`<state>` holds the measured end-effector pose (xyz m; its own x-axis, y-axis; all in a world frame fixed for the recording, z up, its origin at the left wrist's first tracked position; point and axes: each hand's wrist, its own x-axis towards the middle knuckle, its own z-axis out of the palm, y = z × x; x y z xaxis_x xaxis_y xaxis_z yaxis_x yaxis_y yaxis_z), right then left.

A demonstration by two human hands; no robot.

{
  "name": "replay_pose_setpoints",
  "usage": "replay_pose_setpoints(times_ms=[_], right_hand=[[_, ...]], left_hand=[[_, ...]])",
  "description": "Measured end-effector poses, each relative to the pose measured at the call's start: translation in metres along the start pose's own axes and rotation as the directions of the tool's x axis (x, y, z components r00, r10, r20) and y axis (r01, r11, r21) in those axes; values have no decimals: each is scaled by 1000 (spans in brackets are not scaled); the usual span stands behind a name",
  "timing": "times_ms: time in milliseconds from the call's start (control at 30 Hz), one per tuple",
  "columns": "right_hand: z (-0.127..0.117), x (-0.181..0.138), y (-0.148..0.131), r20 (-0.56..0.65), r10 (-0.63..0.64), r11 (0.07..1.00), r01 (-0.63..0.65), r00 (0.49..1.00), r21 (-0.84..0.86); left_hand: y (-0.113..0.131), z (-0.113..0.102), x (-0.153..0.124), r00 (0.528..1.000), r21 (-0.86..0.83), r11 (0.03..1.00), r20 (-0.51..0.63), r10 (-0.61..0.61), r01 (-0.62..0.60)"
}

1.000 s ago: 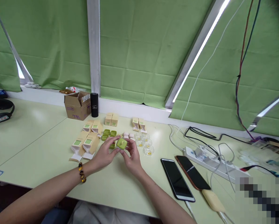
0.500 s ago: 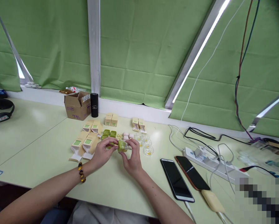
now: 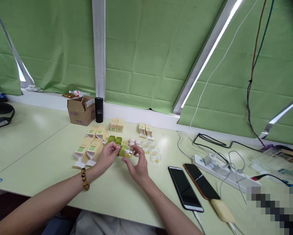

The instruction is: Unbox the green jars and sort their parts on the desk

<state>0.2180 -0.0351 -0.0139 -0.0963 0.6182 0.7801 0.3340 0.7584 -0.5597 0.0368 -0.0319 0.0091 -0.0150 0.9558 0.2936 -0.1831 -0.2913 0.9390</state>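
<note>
Both hands meet above the pale green table [image 3: 38, 153]. My left hand [image 3: 107, 157] and my right hand [image 3: 138, 164] pinch a small clear jar with a green lid [image 3: 125, 151] lying on its side between them, something yellow inside. My left wrist wears a beaded bracelet [image 3: 84, 179]. Just behind my hands lie more green lids [image 3: 115, 139], several clear jars [image 3: 152, 151] and two pinkish pieces [image 3: 134, 142].
Open tan cartons [image 3: 87, 151] lie left of my hands; closed ones [image 3: 117, 125] stand behind. A cardboard box [image 3: 80, 110] and black cylinder [image 3: 99, 109] are at the back. Two phones [image 3: 194, 184], a power strip [image 3: 219, 168] and cables lie right. Headphones [image 3: 0, 114] rest far left.
The green lid, first held flat side up, has been joined to a clear jar, and the jar now lies sideways between my fingers. Both hands moved slightly left and back.
</note>
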Motion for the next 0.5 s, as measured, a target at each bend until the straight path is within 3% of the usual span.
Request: replay_pose_setpoints(times_ms=[267, 500], right_hand=[[-8, 7, 1, -67, 176, 978, -167, 982, 122], [-9, 13, 0, -33, 185, 953, -171, 982, 252]], left_hand=[[0, -10, 10, 987, -275, 953, -55, -148, 127], [2, -7, 6, 981, -321, 934, -58, -187, 159]])
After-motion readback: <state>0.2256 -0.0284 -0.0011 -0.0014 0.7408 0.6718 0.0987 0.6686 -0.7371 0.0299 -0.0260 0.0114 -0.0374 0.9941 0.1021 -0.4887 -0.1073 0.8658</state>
